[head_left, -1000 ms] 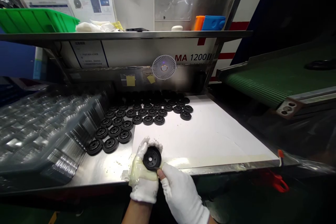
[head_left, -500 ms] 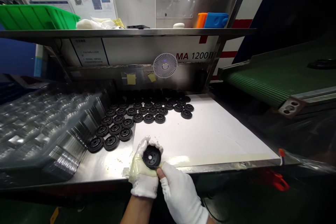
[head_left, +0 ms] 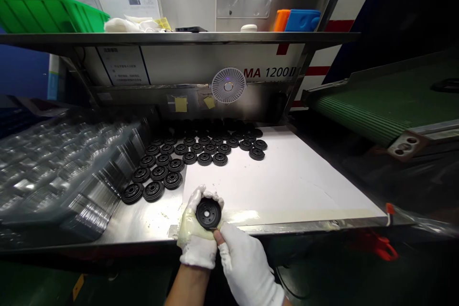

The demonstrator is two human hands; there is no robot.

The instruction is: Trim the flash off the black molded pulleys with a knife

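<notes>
A round black wheel [head_left: 212, 220], with a ridged edge and a hole at its centre, rests in my left hand [head_left: 191, 234]. The gloved fingers curl around its far rim and its hollow face is turned toward me. My right hand [head_left: 247, 260], also in a white glove, is closed with the bare thumb tip against the near rim. Something thin may be pinched there, but it is too small to make out. Many similar black wheels [head_left: 154, 191] lie in rows on the bench beyond my left hand.
Stacked clear plastic trays [head_left: 68, 172] stand at the left. A white sheet [head_left: 287, 181] covers the bench's middle and right. A small fan [head_left: 228, 86] hangs below a metal shelf [head_left: 215, 38] that bears a green bin [head_left: 50, 15]. At the right runs a green conveyor belt [head_left: 380, 105].
The camera view has shifted slightly, so the background sits a little higher and farther right. Both hands keep nearly the same hold on the wheel, which looks slightly tilted from before.
</notes>
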